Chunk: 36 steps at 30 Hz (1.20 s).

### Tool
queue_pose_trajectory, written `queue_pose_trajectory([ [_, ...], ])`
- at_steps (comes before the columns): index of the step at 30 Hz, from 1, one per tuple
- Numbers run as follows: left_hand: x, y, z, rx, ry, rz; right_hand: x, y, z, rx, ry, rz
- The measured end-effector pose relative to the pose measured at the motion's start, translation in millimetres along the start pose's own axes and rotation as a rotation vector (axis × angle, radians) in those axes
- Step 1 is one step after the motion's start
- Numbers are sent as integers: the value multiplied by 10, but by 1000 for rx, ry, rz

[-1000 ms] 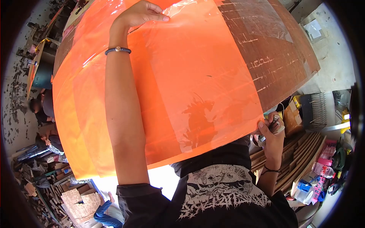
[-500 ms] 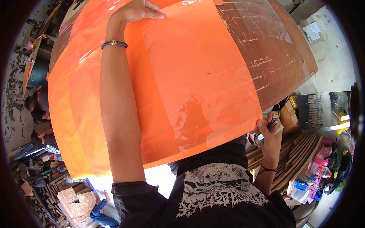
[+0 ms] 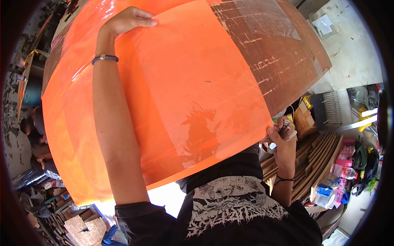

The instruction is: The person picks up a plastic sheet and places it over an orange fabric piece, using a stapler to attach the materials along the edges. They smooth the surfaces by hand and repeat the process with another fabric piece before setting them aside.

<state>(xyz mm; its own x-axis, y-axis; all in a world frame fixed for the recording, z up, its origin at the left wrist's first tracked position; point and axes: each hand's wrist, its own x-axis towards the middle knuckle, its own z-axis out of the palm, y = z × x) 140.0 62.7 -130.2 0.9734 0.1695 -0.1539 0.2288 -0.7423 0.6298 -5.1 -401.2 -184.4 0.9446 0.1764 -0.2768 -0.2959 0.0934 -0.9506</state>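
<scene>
A glossy orange plastic sheet (image 3: pixel 197 78) lies over more orange layers on a large worktop. At its far left edge is my left hand (image 3: pixel 129 21), thumb and fingers closed on the sheet. My right hand (image 3: pixel 282 137) pinches the sheet's near right corner between thumb and finger. That same hand also has a small shiny metal tool (image 3: pixel 284 128) tucked in its fingers; I cannot tell its kind. A dark reflection shows on the sheet's near part, and a small dark mark sits near its middle.
Right of the sheet, the scuffed brown board (image 3: pixel 262 61) carries a clear plastic piece (image 3: pixel 271 20). Curved wooden strips (image 3: pixel 314 164), a wire rack (image 3: pixel 331 108) and a pink basket (image 3: pixel 347 156) stand at the right. Another person (image 3: pixel 39 123) is at the far left, near wood scraps (image 3: pixel 84 229).
Both hands and the orange sheet have shifted left in view, the left hand also downward. Each hand keeps its hold on the sheet.
</scene>
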Motion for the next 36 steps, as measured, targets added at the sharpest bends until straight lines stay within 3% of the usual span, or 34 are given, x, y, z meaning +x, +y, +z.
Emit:
queue_pose_trajectory([
  [5, -5, 60, -75, -28, -117, -44, -2, -6, -29, 15, -22, 10],
  [36, 74, 54, -65, -43, -180, -59, 26, 36, -109, 155, -66, 42],
])
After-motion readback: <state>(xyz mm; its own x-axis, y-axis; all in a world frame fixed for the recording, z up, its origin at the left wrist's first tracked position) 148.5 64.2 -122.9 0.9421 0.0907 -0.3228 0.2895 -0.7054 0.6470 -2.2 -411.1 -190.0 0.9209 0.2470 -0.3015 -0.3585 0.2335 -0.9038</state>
